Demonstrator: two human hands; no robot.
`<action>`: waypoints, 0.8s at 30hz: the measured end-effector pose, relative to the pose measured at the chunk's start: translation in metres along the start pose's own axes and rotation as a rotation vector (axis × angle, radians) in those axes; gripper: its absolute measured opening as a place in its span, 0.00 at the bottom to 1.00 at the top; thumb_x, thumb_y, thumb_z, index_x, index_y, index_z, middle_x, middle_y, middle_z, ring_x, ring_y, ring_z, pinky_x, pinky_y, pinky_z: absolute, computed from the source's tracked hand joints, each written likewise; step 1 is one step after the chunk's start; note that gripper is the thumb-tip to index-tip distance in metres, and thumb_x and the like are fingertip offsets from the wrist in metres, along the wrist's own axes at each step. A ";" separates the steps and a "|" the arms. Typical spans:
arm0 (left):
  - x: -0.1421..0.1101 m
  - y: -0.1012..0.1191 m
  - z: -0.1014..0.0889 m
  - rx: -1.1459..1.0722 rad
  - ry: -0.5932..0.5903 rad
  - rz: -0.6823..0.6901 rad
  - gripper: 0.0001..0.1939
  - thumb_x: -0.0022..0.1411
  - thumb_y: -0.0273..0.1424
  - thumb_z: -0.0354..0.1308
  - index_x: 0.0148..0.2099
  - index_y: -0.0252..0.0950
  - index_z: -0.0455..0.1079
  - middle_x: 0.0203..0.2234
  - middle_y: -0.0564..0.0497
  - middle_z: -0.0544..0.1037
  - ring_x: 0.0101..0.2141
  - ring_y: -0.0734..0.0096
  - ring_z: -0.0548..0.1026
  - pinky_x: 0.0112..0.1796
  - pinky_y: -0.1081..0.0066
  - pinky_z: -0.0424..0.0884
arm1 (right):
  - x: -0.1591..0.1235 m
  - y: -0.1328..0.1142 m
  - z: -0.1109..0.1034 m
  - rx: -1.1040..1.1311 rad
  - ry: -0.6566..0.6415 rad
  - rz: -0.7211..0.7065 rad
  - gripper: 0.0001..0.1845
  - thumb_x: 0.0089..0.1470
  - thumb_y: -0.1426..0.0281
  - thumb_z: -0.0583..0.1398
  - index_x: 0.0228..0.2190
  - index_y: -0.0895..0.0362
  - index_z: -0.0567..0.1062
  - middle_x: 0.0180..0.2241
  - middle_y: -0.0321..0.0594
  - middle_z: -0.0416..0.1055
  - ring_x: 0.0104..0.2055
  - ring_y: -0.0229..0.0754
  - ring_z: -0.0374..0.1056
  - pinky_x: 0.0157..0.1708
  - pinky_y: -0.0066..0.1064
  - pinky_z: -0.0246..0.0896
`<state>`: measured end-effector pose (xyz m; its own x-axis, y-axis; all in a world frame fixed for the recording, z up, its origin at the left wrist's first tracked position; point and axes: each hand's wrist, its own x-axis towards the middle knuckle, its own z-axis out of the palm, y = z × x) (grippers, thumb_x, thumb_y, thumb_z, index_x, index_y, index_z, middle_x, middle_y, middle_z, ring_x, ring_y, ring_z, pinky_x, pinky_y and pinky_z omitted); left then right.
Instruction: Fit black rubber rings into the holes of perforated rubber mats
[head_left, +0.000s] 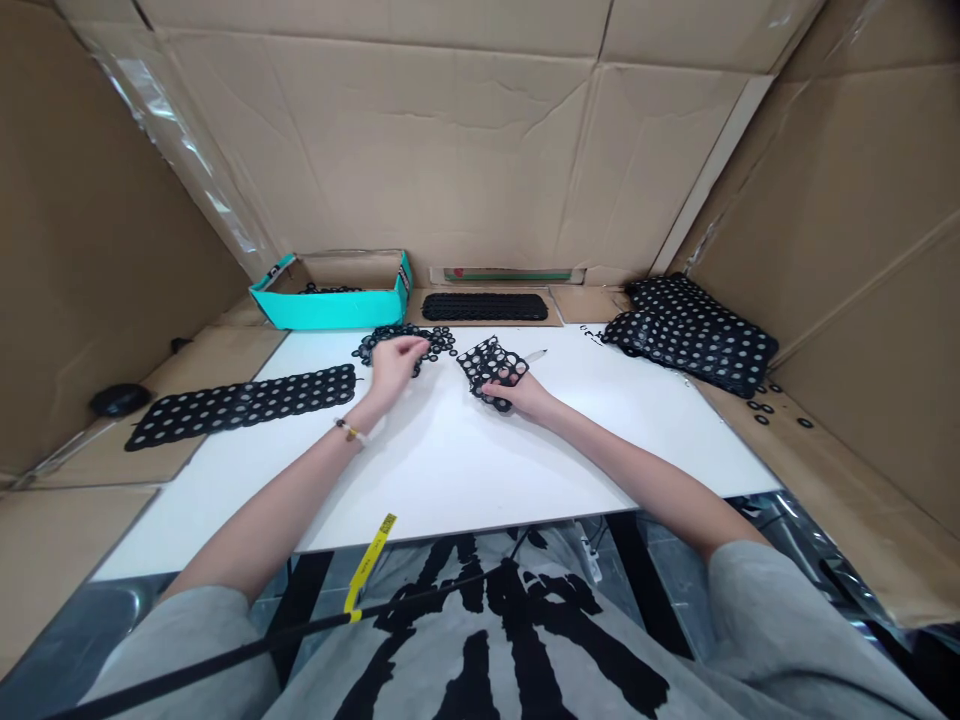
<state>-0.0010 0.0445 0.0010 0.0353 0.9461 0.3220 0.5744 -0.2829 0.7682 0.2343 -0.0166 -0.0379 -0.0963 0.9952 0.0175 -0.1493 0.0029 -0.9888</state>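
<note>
Black rubber rings (405, 340) lie in a loose heap near the far edge of the smooth white surface (450, 470), each one small, matte and round with an open centre. The left hand (396, 365) sits just over the heap, its fingers (420, 349) bunched together at the tips; whether they pinch a ring is too small to tell. The right hand (517, 390) has its fingers (501, 376) curled firmly onto a perforated rubber piece (480, 362), a short, flexible black lattice of round holes, just beside the heap.

A longer perforated rubber strip (240, 405) lies flat at the left of the surface, with white showing through its neat rows of holes. More perforated sheets (686, 335) sag in a soft, layered stack at the right, and a few loose rings (761, 408) sit on brown cardboard beyond them. At the back, a teal-edged cardboard box (334, 305) holds more rings, beside a dense black rubber mat (484, 306). Creased corrugated cardboard walls (375, 130) surround everything.
</note>
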 end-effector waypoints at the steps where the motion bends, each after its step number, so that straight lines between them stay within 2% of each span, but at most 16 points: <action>1: 0.006 -0.004 -0.008 0.136 0.067 0.026 0.18 0.64 0.43 0.53 0.44 0.39 0.79 0.45 0.43 0.79 0.47 0.49 0.68 0.45 0.56 0.62 | 0.001 0.001 -0.001 0.004 0.005 0.008 0.20 0.29 0.63 0.73 0.21 0.56 0.69 0.24 0.34 0.73 0.29 0.39 0.67 0.34 0.33 0.64; 3: 0.011 -0.009 -0.019 0.377 0.137 0.056 0.19 0.66 0.42 0.49 0.51 0.42 0.76 0.53 0.43 0.73 0.53 0.42 0.61 0.48 0.50 0.57 | 0.002 0.004 -0.001 0.023 0.018 0.019 0.21 0.29 0.63 0.73 0.21 0.56 0.68 0.24 0.35 0.73 0.30 0.39 0.68 0.35 0.33 0.64; 5: 0.007 -0.006 -0.020 0.482 0.112 0.105 0.20 0.67 0.42 0.49 0.56 0.43 0.73 0.56 0.43 0.70 0.53 0.41 0.58 0.47 0.50 0.55 | 0.003 0.005 -0.002 0.036 0.030 0.031 0.21 0.29 0.63 0.73 0.21 0.56 0.68 0.25 0.35 0.73 0.30 0.39 0.68 0.36 0.34 0.65; 7: -0.005 0.004 -0.012 0.452 -0.016 0.241 0.20 0.66 0.42 0.51 0.55 0.43 0.72 0.53 0.43 0.72 0.51 0.46 0.60 0.46 0.53 0.55 | 0.003 0.005 -0.001 0.024 0.032 0.030 0.20 0.30 0.63 0.73 0.22 0.57 0.70 0.25 0.35 0.73 0.30 0.39 0.68 0.36 0.35 0.65; 9: -0.021 0.019 0.002 0.376 -0.198 0.423 0.17 0.65 0.44 0.54 0.49 0.42 0.75 0.46 0.45 0.76 0.47 0.52 0.64 0.47 0.55 0.54 | 0.002 0.004 0.000 0.006 0.030 0.002 0.19 0.31 0.62 0.73 0.22 0.57 0.71 0.26 0.35 0.73 0.30 0.39 0.68 0.37 0.36 0.64; 11: -0.038 0.032 0.015 0.303 -0.321 0.526 0.17 0.60 0.46 0.59 0.44 0.41 0.76 0.41 0.47 0.79 0.45 0.55 0.66 0.48 0.56 0.55 | 0.000 0.001 0.001 0.002 0.007 -0.029 0.18 0.33 0.62 0.72 0.24 0.57 0.73 0.28 0.36 0.74 0.32 0.40 0.68 0.40 0.36 0.65; 14: -0.051 0.042 0.028 0.175 -0.348 0.498 0.16 0.58 0.45 0.61 0.40 0.39 0.76 0.36 0.49 0.80 0.41 0.58 0.69 0.46 0.59 0.58 | -0.003 -0.004 0.002 0.003 -0.064 -0.042 0.16 0.36 0.61 0.71 0.26 0.57 0.75 0.31 0.38 0.76 0.35 0.42 0.70 0.42 0.37 0.64; 17: -0.043 0.034 0.032 -0.015 -0.375 0.320 0.14 0.57 0.43 0.61 0.35 0.38 0.78 0.32 0.49 0.81 0.36 0.61 0.73 0.40 0.63 0.63 | -0.003 -0.005 0.000 -0.027 -0.081 -0.031 0.16 0.35 0.62 0.72 0.24 0.57 0.75 0.28 0.37 0.75 0.32 0.41 0.69 0.40 0.36 0.65; 19: -0.029 0.022 0.029 -0.135 -0.340 0.170 0.14 0.54 0.43 0.62 0.33 0.37 0.79 0.31 0.48 0.82 0.34 0.61 0.74 0.37 0.65 0.65 | -0.001 -0.004 0.000 -0.036 -0.067 -0.028 0.17 0.33 0.63 0.72 0.24 0.57 0.74 0.27 0.36 0.74 0.31 0.40 0.69 0.38 0.36 0.65; 21: -0.014 0.007 0.023 -0.169 -0.195 0.072 0.15 0.55 0.43 0.61 0.34 0.36 0.79 0.32 0.46 0.82 0.34 0.59 0.75 0.37 0.64 0.66 | 0.001 -0.002 -0.001 -0.033 -0.052 -0.023 0.18 0.32 0.62 0.72 0.24 0.57 0.73 0.26 0.36 0.74 0.31 0.40 0.68 0.38 0.35 0.65; 24: 0.001 -0.009 0.008 0.069 0.050 0.090 0.15 0.61 0.41 0.57 0.38 0.38 0.80 0.40 0.43 0.80 0.41 0.54 0.71 0.42 0.59 0.63 | 0.001 0.000 -0.001 -0.005 -0.011 0.010 0.19 0.31 0.62 0.73 0.22 0.57 0.72 0.26 0.35 0.73 0.31 0.39 0.68 0.37 0.34 0.65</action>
<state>0.0004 0.0496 -0.0102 0.0499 0.9077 0.4165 0.6256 -0.3535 0.6954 0.2357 -0.0152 -0.0378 -0.1087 0.9940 0.0096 -0.1432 -0.0061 -0.9897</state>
